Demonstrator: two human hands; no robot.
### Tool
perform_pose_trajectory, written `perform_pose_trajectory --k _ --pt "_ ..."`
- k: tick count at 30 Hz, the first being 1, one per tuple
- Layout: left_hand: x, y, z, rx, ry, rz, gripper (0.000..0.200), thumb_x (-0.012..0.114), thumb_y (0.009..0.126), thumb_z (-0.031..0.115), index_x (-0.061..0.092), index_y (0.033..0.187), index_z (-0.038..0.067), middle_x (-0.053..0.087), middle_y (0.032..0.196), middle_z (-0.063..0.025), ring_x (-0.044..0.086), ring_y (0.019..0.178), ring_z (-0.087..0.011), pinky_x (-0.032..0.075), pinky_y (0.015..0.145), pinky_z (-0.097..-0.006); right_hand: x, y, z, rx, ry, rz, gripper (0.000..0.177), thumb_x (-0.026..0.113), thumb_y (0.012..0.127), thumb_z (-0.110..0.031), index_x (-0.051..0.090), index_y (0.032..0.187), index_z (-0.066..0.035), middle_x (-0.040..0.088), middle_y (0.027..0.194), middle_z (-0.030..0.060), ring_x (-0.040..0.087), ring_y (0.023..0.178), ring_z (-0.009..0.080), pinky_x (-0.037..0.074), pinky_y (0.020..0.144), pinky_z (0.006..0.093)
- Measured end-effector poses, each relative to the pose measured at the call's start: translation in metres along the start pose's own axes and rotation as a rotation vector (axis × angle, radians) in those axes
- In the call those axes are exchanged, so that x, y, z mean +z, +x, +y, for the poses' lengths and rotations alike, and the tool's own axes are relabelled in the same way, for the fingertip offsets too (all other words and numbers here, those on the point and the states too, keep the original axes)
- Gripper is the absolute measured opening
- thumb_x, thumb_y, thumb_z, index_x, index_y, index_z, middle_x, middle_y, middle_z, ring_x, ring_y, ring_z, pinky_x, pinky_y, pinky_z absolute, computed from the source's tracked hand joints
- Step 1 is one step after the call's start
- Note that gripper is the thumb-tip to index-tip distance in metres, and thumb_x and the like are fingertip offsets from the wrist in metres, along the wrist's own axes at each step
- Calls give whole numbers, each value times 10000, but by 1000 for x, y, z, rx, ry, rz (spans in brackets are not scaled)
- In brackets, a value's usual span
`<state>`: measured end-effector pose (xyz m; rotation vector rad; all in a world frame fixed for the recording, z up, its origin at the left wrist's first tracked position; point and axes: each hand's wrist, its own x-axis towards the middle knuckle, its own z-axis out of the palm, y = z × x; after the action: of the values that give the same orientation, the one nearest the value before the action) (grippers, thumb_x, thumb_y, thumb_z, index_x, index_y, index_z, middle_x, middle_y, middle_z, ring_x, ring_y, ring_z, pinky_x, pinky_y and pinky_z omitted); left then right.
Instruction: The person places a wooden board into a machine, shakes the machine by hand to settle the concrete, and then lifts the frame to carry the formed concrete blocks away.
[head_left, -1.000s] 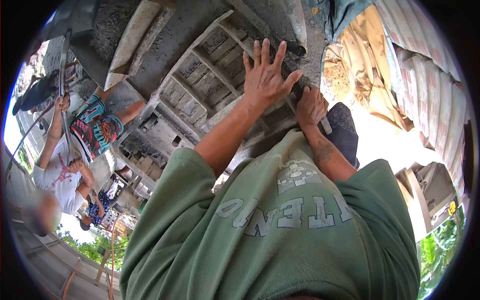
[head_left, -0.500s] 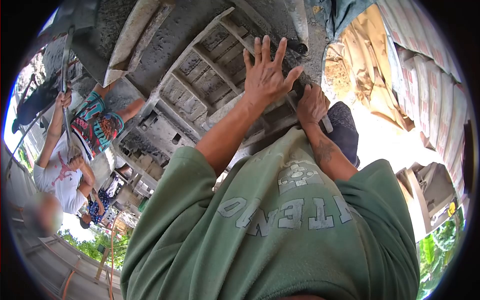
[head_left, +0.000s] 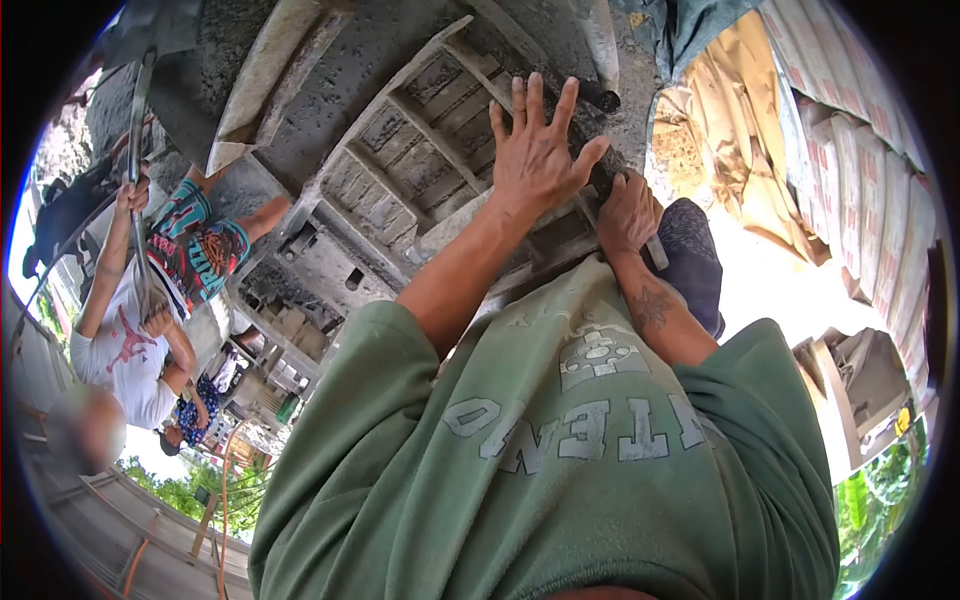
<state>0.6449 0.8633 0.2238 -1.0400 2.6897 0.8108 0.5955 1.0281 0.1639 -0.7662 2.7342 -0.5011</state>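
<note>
My left hand (head_left: 540,160) is spread palm down, fingers apart, over the upper right part of a grey, cement-caked mould frame (head_left: 435,130) with several ribbed compartments. Whether its palm touches the frame cannot be made out. Close beside it on the right, my right hand (head_left: 628,212) is wrapped round a narrow grey bar (head_left: 657,252), whose end sticks out below the fist. Dark material shows between the two hands at the frame's right side.
At the left, a person in a white shirt (head_left: 125,335) holds a long metal pole (head_left: 137,130). Another person (head_left: 197,410) is farther back. A long grey trough-like piece (head_left: 265,80) lies upper left. Brown paper sheeting (head_left: 745,120) and stacked bags (head_left: 860,190) are at the right.
My right hand has shifted slightly downward and turned a little at the wrist, still closed on the bar. My left hand stays spread, slightly farther right. The white-shirted person's pole has shifted slightly.
</note>
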Motion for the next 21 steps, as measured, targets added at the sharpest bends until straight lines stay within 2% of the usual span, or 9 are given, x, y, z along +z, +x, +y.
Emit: perform_pose_trajectory --k 12,21 --pt "-5 3 2 -14 -3 -13 831 345 860 728 170 1508 236 136 1538 -216 73 1431 -400 26 1121 -599 -2 5 -4 -1 0 4 258 456 962 -298 587 1018 -82 652 934 86 614 900 269 403 832 402" --pt "-3 2 0 -21 26 -2 817 371 864 708 166 1508 248 135 1539 -214 79 1423 -429 42 1087 -650 -2 2 -5 12 0 1 257 462 960 -311 588 1006 -92 648 894 86 615 882 264 409 811 401"
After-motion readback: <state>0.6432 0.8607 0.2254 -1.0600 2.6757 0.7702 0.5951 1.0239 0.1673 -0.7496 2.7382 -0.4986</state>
